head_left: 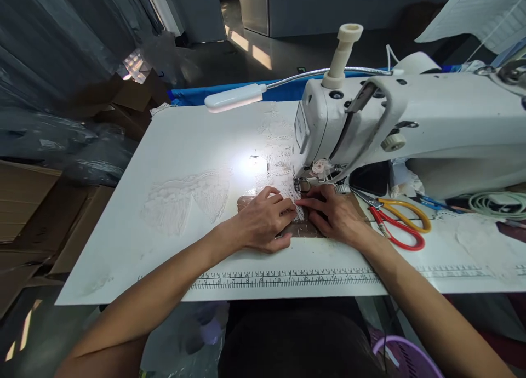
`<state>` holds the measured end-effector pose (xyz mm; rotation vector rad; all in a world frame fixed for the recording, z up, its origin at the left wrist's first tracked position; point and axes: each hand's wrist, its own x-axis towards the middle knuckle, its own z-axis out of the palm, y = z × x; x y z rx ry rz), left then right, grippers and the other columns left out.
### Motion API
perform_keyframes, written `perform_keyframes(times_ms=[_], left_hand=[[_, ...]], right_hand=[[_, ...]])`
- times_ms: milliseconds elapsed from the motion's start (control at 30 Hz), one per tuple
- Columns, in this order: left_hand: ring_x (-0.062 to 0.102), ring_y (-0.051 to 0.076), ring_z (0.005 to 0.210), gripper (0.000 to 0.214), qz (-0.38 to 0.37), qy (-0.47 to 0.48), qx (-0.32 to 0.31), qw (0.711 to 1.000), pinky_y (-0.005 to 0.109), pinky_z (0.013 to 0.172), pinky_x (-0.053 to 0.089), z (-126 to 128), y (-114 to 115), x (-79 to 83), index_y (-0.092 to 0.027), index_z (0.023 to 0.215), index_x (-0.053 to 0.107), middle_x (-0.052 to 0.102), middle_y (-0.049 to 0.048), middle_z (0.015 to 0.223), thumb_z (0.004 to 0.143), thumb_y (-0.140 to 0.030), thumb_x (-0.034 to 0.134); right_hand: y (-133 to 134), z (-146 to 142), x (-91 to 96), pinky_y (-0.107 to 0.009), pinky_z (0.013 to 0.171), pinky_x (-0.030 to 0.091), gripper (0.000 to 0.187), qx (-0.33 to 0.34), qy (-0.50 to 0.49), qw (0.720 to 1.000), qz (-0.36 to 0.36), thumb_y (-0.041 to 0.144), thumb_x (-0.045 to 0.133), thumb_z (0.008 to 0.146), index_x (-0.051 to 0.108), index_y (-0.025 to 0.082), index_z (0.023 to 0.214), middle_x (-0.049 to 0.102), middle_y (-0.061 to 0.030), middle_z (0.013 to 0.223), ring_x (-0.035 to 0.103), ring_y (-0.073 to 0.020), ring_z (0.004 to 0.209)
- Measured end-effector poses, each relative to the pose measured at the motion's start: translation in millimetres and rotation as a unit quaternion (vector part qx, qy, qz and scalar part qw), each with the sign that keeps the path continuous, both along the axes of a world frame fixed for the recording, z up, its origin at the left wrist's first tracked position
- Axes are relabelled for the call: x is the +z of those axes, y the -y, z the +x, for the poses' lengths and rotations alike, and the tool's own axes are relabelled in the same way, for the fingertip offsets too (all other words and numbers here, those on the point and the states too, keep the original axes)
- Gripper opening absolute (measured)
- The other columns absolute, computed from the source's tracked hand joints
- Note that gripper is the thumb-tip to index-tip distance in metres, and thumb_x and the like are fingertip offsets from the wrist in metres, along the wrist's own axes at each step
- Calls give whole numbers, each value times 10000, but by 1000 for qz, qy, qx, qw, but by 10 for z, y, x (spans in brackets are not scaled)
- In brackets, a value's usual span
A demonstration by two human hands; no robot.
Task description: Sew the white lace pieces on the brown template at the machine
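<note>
A strip of white lace [282,175] runs up to the presser foot [303,185] of a white sewing machine [324,109]. My left hand [269,219] lies just left of the foot, fingers bent and closed on the lace's near end. From the other side, my right hand [332,213] holds the same end, its index fingertip meeting my left fingers. Both hands rest over a brown, tape-marked plate [304,229] on the table. The exact grip of the fingertips is partly hidden. White lace pieces [184,197] lie flat to the left.
Scissors with red and yellow handles [405,224] lie right of my right hand, near a dark phone-like object [370,178]. A lit lamp [234,97] hangs over the white table [123,257]. A printed ruler [287,279] follows its front edge. Cardboard boxes [82,224] stand left.
</note>
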<state>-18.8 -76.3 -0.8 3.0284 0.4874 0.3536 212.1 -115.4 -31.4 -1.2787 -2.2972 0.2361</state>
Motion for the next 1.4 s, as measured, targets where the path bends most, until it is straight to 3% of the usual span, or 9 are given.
perform_keyframes(times_ms=[267,533,733,1033,1233,1400], left_hand=[[599,221,837,361,-8,0,20,1000,478,965,400,3,-33,-7,-116,1118,648,646,121,1084,883,-353,510],[616,237,898,386,-8,11,49,999,478,997,386,22,-31,-56,-119,1145,629,631,127,1142,892,-381,501],[611,262,969,439,-5,14,54,998,493,1007,385,24,-52,-79,-97,1191,600,623,146,1174,902,-403,477],[592,290,1046,476,-26,31,50,998,499,961,423,15,-141,-107,-85,1237,562,563,166,1288,884,-402,521],[580,303,1070,515,-41,32,61,997,511,972,409,21,-180,-120,-113,1275,552,535,168,1329,863,-422,548],[584,296,1061,521,-31,28,72,997,500,978,393,33,-193,-122,-103,1267,559,535,178,1340,877,-446,513]], right_hand=[[-2,-90,13,-382,689,493,351,-56,88,994,23,225,463,928,685,214,1200,621,-154,1087,580,-303,973],[-57,-148,36,-350,637,431,338,-98,126,987,23,233,438,925,686,201,1153,619,-164,1061,570,-308,953],[-5,-100,64,-379,704,486,372,-46,77,996,6,239,429,940,649,199,1237,604,-163,1090,564,-297,973],[17,-79,56,-426,786,508,366,-28,48,998,12,217,451,935,657,170,1234,619,-168,1103,572,-305,1021],[20,-113,61,-397,711,500,378,-59,71,996,3,246,441,947,644,178,1258,642,-153,1012,579,-294,935],[17,-103,51,-421,740,516,382,-50,55,997,-1,244,438,948,639,162,1262,638,-166,1049,586,-304,957]])
